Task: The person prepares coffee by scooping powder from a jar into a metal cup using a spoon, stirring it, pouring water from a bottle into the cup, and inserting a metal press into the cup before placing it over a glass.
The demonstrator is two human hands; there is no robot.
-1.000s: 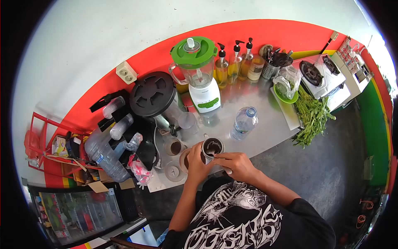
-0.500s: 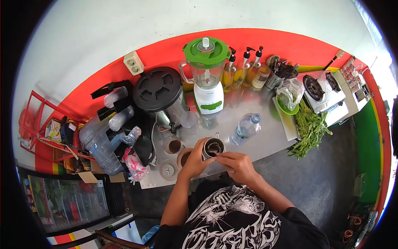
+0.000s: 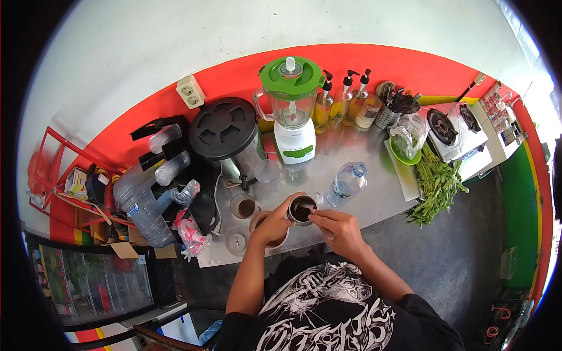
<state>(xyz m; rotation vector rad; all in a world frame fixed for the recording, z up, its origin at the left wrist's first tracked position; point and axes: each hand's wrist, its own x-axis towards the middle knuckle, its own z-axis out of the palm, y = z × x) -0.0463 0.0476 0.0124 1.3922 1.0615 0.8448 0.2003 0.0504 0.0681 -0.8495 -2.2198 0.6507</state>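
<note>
My left hand [image 3: 274, 227] is wrapped round the side of a metal cup [image 3: 300, 221] with dark liquid in it. Over the cup's right rim, my right hand [image 3: 341, 233] pinches a thin utensil that looks like a spoon; its lower end dips into the cup and is mostly hidden. Partly behind my left wrist stands a brown-rimmed bowl [image 3: 280, 241]. A clear cup with brown contents [image 3: 243, 206] and a round clear lid or dish [image 3: 236, 241] are to its left. Just beyond the metal cup, a clear water bottle [image 3: 349, 183] leans on view to the right.
A blender with a green lid [image 3: 295, 140] and a large steel container with a black lid [image 3: 223, 130] stand along the wall. Pump bottles [image 3: 341, 107], leafy greens [image 3: 436, 190] and a gas stove [image 3: 456, 131] are at the right. Large plastic bottles [image 3: 140, 202] sit left.
The metal cup has shifted slightly, its handle now turned more to the right. My right hand has moved a little right along the rim. The view has dipped slightly.
</note>
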